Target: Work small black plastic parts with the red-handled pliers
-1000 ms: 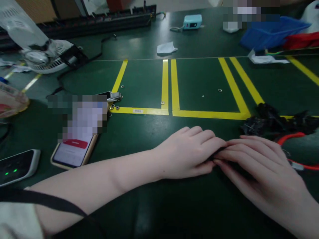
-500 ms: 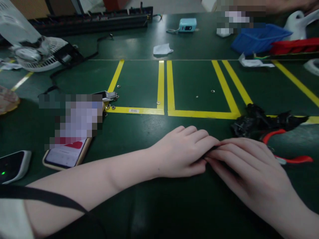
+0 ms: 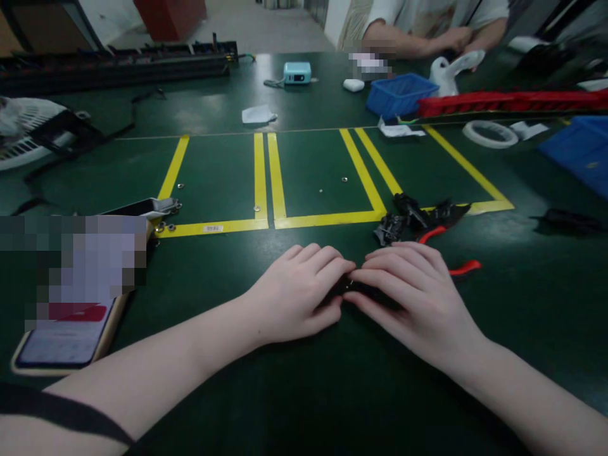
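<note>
Grip in both hands is closed: the left hand [image 3: 304,288] and the right hand [image 3: 422,294] meet fingertip to fingertip, thumbs below and fingers above, apparently pinching a small dark piece [image 3: 349,286] between them. Most of that piece is hidden by the fingers; a tiny bright glint shows on it, but its exact shape cannot be told. It sits low over the near part of the green surface [image 3: 294,405], in front of the wearer and just nearer than the yellow tape lines [image 3: 327,221]; whether it touches the surface is unclear.

By the look of it, the step in hand is close two-handed fingertip work on this piece, such as fitting or turning something small. The next move seems to call for a steady pinch from one side while the other side shifts in small, careful amounts, since the fingers cover nearly everything they work on.

Just beyond the right hand lies a tool with red handles [image 3: 465,268], its head hidden behind that hand, and next to it a crumpled black bundle [image 3: 392,229]. Small metal rings lie scattered among the tape lines, one of them a loose ring [image 3: 344,179] farther off. A smartphone [image 3: 59,349] lies near the left forearm. Across the surface, a blue bin [image 3: 399,96] stands near a seated person [image 3: 432,44].
</note>
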The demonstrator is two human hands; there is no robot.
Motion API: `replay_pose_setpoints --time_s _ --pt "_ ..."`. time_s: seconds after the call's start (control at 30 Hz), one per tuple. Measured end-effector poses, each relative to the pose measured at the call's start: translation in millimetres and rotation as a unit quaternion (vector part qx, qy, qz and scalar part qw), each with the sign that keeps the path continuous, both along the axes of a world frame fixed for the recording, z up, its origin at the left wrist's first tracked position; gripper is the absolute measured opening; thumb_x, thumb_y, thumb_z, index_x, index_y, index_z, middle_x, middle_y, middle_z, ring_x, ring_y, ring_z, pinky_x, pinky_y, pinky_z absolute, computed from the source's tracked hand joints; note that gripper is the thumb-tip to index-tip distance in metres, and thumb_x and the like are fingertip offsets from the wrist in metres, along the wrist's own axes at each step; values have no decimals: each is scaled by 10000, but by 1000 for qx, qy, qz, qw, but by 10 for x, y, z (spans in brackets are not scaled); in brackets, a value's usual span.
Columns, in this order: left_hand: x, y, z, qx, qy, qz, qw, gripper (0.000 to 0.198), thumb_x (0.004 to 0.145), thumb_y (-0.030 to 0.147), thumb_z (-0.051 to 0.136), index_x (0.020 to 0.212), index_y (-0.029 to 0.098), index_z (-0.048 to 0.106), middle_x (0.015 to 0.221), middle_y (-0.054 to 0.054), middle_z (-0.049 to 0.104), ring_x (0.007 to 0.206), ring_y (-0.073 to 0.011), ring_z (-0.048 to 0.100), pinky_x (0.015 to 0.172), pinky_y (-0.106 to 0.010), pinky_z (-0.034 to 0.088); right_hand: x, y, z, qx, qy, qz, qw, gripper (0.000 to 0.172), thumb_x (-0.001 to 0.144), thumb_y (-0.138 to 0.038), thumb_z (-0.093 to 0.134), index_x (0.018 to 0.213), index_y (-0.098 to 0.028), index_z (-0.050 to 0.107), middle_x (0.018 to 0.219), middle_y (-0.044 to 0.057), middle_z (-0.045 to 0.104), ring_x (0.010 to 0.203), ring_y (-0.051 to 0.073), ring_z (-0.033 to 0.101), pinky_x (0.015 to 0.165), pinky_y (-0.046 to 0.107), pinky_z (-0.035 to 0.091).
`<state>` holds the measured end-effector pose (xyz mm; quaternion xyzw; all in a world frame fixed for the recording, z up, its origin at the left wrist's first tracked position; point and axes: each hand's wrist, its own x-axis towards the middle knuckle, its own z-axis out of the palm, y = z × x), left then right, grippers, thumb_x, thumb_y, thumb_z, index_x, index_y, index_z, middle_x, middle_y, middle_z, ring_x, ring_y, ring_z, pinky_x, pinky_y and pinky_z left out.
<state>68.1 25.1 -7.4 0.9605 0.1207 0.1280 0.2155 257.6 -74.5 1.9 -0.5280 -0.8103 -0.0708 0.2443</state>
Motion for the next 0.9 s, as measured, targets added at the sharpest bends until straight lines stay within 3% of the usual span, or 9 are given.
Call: replay_pose_setpoints --time_s 0.1,0.3,0.47,0.67,0.9 --pt "-8 6 7 -5 2 -3 1000 330 953 273 516 1254 136 522 1210 -85 600 1048 -229 559 896 -397 493 224 -63 34 37 -29 -4 999 310 865 -267 688 1161 -218 609 995 81 700 962 266 648 849 460 487" --pt "-37 -2 22 -27 -10 -7 1000 266 980 236 511 1233 161 547 1249 -72 609 1052 -206 576 897 -381 520 811 -210 -78 -32 -77 -45 996 564 856 -467 662 1345 -215 537 1234 157 638 1119 385 601 884 582 489" --pt "-37 -6 17 -33 -18 -4 999 245 988 184 496 1224 186 560 1288 -60 609 1070 -202 581 907 -394 528 973 -206 -174 -95 -100 -87 987 697 900 -547 559 1478 -205 374 1404 186 519 1252 401 518 940 612 483" --pt "-25 -2 23 -47 -13 13 999 198 979 185 510 1159 193 589 1268 -62 620 1065 -214 585 901 -417 531 975 -172 -168 -72 -94 -81 990 562 852 -618 593 1225 -198 574 1188 166 617 1100 366 607 828 534 532" --pt "-18 -35 23 -18 5 11 1000 170 971 188 511 1109 212 607 1285 -66 621 1074 -239 579 892 -463 536 940 -300 -8 -25 -107 -74 991 513 805 -625 647 1015 -158 632 986 118 667 839 238 654 685 366 511"
